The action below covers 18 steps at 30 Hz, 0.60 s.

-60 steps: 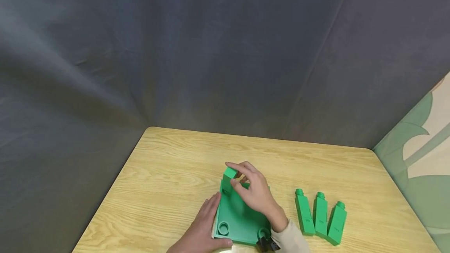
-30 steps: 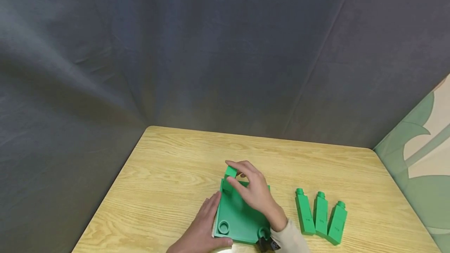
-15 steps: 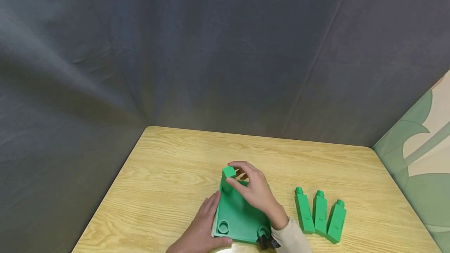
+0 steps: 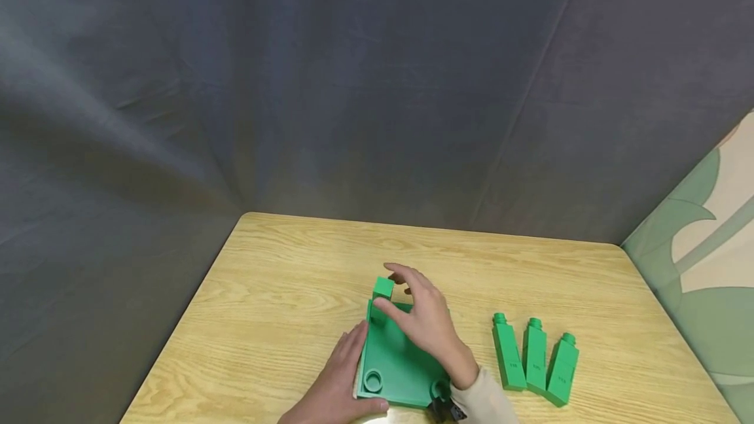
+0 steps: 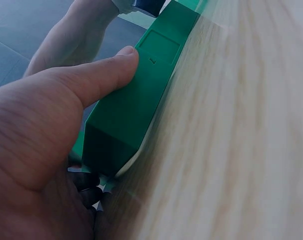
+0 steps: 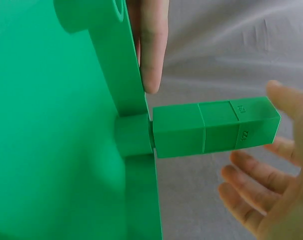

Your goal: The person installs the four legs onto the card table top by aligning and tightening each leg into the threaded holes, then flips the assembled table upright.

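Observation:
A green base plate (image 4: 400, 362) lies on the wooden table (image 4: 283, 293). A green square post (image 4: 383, 288) stands upright in the plate's far-left corner socket; in the right wrist view the post (image 6: 216, 127) is seated in a round collar. My right hand (image 4: 393, 294) hovers around the post with spread fingers (image 6: 251, 200) that do not touch it. My left hand (image 4: 353, 371) grips the plate's near-left corner, thumb (image 5: 91, 80) pressed on the plate's (image 5: 136, 100) side and fingers along its left edge.
Three more green posts (image 4: 535, 358) lie side by side on the table to the right of the plate. Round sockets (image 4: 373, 381) show at the plate's near corners. Dark cloth hangs behind the table; a patterned green panel (image 4: 695, 280) stands at the right.
My right hand pinched the post's top while it tilted and settled upright into the socket. Now the fingers have spread off it. The left hand has not moved.

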### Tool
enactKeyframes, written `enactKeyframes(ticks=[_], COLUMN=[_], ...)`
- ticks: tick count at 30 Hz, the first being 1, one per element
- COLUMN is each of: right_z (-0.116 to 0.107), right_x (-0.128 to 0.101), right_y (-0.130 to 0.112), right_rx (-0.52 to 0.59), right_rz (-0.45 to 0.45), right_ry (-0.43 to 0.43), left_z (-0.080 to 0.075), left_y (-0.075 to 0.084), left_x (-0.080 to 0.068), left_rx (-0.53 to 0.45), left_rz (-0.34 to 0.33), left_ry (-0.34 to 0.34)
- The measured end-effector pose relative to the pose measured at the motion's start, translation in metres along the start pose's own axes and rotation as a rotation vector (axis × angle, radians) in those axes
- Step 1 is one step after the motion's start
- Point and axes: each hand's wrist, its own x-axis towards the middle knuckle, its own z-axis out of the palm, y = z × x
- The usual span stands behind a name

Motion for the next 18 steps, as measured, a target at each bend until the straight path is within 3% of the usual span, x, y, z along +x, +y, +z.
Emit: enactKeyframes(ticks=[4,8,18], right_z=[-0.0028,-0.0046,-0.0042], right_x=[-0.0003,-0.0003,0.0008], right_y=[0.002,0.0024,0.0011], right_rx=[0.034,0.054,0.01], right_rz=[-0.069,-0.083,-0.028], right_ry=[-0.068,-0.107,-0.031], left_z=[0.0002,0.0007,-0.0001], left_y=[-0.0002,-0.0007,-0.0005], left_x=[0.0004,0.0007,0.0001], left_rx=[-0.003,-0.011,-0.018], left_rz=[-0.001,0.002,-0.001], left_ry=[0.002,0.003,-0.003])
